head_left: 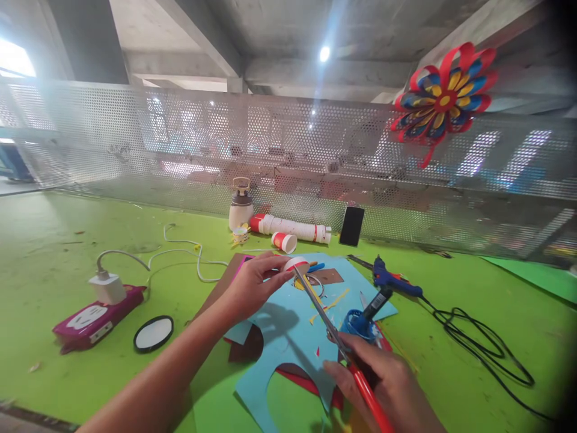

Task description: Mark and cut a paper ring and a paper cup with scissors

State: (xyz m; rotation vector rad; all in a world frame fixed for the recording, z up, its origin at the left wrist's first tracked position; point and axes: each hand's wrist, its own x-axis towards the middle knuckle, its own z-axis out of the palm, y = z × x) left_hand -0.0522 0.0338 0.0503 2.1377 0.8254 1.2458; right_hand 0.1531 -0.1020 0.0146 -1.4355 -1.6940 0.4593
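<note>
Head view | left hand: paper cup | right hand: scissors | no legible writing

A small white paper cup with a red rim band is tipped on its side above the light-blue paper sheet, while long red-handled metal scissors slant up, blade tips touching the cup's rim.

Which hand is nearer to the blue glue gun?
Right. The right hand, gripping the scissors, sits just below the blue glue gun; the left hand is further off, across the blue paper.
</note>
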